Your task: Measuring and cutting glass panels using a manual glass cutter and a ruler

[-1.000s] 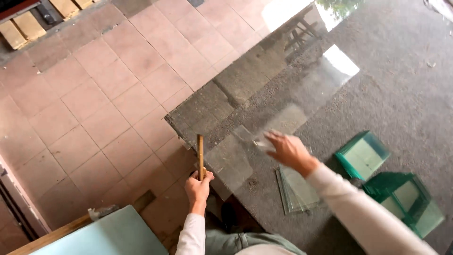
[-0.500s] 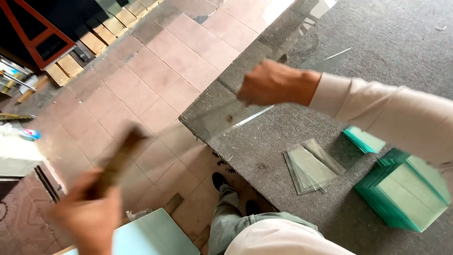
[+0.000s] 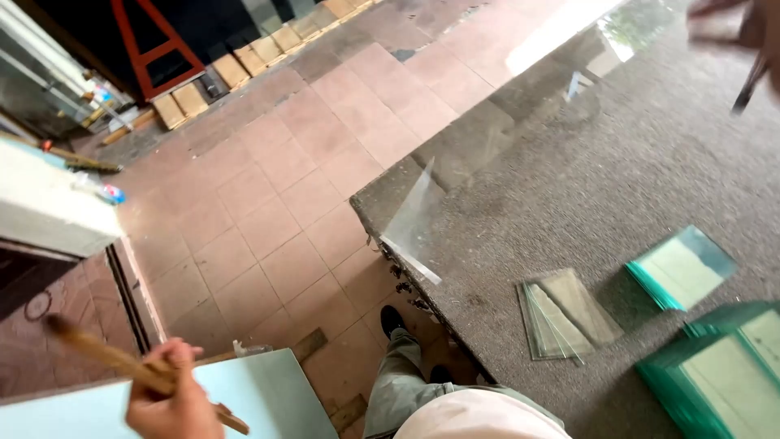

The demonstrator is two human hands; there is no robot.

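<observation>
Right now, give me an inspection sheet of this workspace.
Surface: grey carpeted table.
Job's things: glass sheet on the table, overhanging its corner; wooden stick.
Clutter: small stack of glass panes; green-edged glass stacks.
Hands: left hand grips the stick off the table; right hand blurred at top edge, contents unclear.
Cables: nothing seen.
Surroundings: reddish tiled floor, wooden blocks, red frame.

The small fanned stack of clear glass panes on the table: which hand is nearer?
Neither is close. The glass panes lie between the left hand, low at the left gripping a wooden stick, and the blurred right hand, far top right.
</observation>
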